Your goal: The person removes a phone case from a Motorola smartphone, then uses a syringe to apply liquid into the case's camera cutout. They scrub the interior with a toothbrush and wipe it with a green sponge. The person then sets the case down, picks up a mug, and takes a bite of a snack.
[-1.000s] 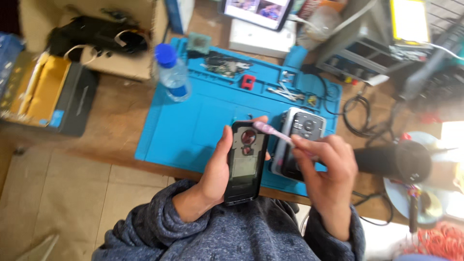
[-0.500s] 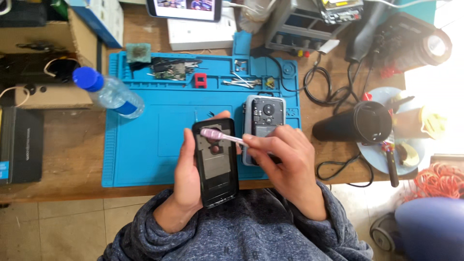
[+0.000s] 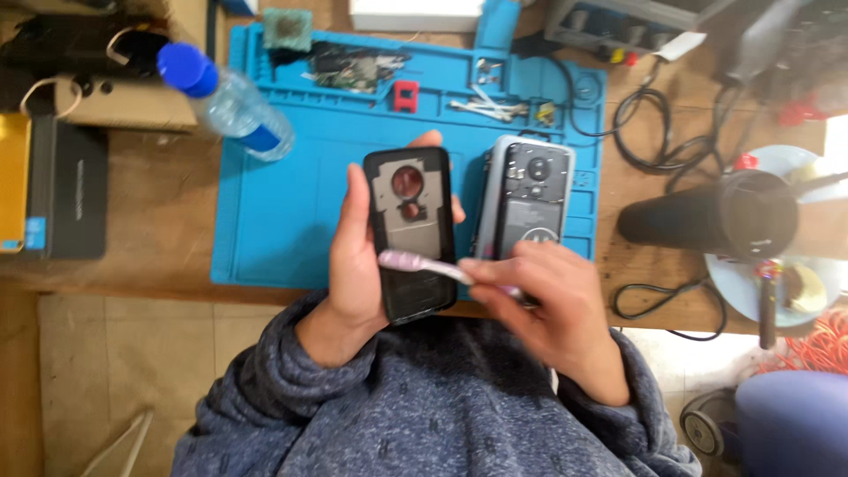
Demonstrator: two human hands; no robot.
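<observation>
Left hand (image 3: 358,265) wrapped tight around a black, flat phone back cover (image 3: 410,231) with round holes, held up over the blue rubber work mat (image 3: 283,203). Right hand (image 3: 548,309) pinching a small pink toothbrush (image 3: 415,263), bristles on the cover's lower half. Just beside, on the mat, a grey opened phone (image 3: 523,199). Could slip with a hard scrub. Could bump the clear plastic water bottle (image 3: 231,104) too, and spill.
</observation>
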